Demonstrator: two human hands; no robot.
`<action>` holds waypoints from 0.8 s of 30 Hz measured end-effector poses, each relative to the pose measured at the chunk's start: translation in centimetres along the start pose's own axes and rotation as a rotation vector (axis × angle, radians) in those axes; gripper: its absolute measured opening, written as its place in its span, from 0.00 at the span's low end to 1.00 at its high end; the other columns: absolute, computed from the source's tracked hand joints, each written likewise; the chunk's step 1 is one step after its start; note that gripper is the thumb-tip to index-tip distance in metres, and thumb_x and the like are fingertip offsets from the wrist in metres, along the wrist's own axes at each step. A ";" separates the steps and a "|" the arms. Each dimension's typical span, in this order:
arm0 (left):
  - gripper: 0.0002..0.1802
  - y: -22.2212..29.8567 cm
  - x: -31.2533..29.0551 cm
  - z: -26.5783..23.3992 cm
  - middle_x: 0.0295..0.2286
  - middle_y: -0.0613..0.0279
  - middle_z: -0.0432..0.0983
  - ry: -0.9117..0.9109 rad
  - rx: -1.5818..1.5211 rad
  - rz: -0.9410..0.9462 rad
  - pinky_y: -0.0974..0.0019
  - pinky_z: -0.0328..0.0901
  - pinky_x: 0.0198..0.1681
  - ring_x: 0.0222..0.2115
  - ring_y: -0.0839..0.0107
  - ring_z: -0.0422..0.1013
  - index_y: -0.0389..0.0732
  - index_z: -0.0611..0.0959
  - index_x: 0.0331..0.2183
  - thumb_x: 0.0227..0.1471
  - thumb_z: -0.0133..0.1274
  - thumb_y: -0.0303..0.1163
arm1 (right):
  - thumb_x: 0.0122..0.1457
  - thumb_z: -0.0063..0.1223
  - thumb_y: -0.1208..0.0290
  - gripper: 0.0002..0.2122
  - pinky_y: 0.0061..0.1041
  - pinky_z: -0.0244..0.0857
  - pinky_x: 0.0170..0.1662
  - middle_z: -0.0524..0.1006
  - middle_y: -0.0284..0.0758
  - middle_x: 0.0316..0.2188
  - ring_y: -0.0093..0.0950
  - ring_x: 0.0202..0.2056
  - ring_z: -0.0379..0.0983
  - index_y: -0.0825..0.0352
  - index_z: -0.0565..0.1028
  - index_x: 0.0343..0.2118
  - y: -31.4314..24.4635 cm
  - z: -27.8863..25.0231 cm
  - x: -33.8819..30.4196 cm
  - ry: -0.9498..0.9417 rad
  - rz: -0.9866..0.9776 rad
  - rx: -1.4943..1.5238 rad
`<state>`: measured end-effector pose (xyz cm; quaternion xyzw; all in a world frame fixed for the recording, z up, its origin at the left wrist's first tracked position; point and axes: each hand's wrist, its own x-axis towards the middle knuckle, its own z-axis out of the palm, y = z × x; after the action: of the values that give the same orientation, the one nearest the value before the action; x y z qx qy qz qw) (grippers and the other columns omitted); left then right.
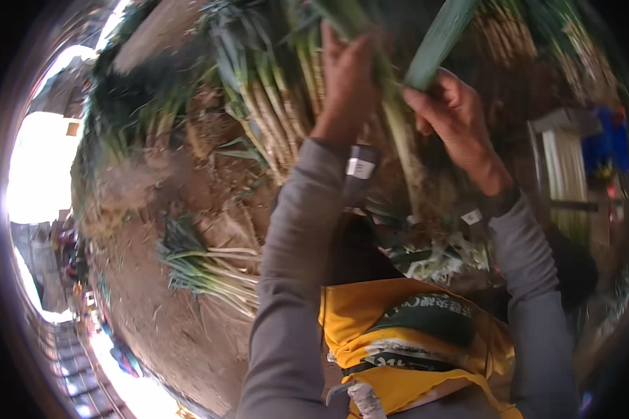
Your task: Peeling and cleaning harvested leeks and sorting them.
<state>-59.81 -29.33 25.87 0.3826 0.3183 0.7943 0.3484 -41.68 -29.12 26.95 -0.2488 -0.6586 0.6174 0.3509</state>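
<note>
A long green onion (402,129) hangs in front of me, its green top up and its pale root end down near the ground. My left hand (348,75), somewhat blurred, is closed round its upper green part. To the right, my right hand (458,115) pinches the lower end of a broad green onion leaf (440,45) between thumb and fingers. That leaf slants up out of the picture. Behind my left hand stands a bundle of green onions (269,105) with soil-browned stems. Trimmed green onions (213,269) with white stems lie on the ground beside my left forearm.
Bare soil (168,335) spreads at the left. More green onions stand at the far left (136,105) and far right (503,31). Pale peelings (444,262) lie before my yellow apron (412,314). A container with white stems (565,164) is at the right, next to a blue object (608,143).
</note>
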 end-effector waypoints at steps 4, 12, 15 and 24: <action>0.27 1.5 0.5 0.5 0.45 0.55 0.68 0.057 0.020 -0.086 0.60 0.74 0.44 0.43 0.64 0.72 0.45 0.65 0.54 0.55 0.54 0.21 | 0.63 0.58 0.68 0.08 0.18 0.66 0.27 0.74 0.27 0.24 0.15 0.23 0.71 0.67 0.75 0.39 -0.2 -1.1 -4.7 0.000 0.055 0.147; 0.27 1.9 2.1 -2.4 0.42 0.60 0.71 0.085 0.060 0.039 0.59 0.72 0.41 0.37 0.64 0.73 0.46 0.66 0.52 0.54 0.59 0.25 | 0.60 0.60 0.67 0.15 0.31 0.71 0.30 0.77 0.39 0.27 0.29 0.27 0.78 0.72 0.72 0.43 20.7 -15.3 -18.8 -0.182 0.423 -0.518; 0.30 2.6 2.1 -3.2 0.45 0.59 0.69 0.090 0.138 0.080 0.59 0.71 0.43 0.40 0.64 0.73 0.47 0.65 0.55 0.55 0.61 0.27 | 0.56 0.58 0.69 0.17 0.47 0.68 0.44 0.77 0.53 0.42 0.52 0.43 0.73 0.70 0.74 0.46 28.0 -15.3 -28.2 -0.428 0.368 -1.200; 0.26 1.1 2.0 0.8 0.40 0.67 0.69 0.130 -0.016 -0.045 0.56 0.68 0.41 0.36 0.68 0.68 0.53 0.68 0.54 0.60 0.57 0.47 | 0.57 0.64 0.66 0.19 0.33 0.73 0.40 0.78 0.45 0.42 0.41 0.41 0.79 0.65 0.74 0.51 4.2 -1.8 -2.9 0.144 -0.432 -0.712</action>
<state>-60.39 -28.17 27.88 0.3200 0.3423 0.8121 0.3478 -38.89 -29.74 22.36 -0.2532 -0.8415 0.2448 0.4097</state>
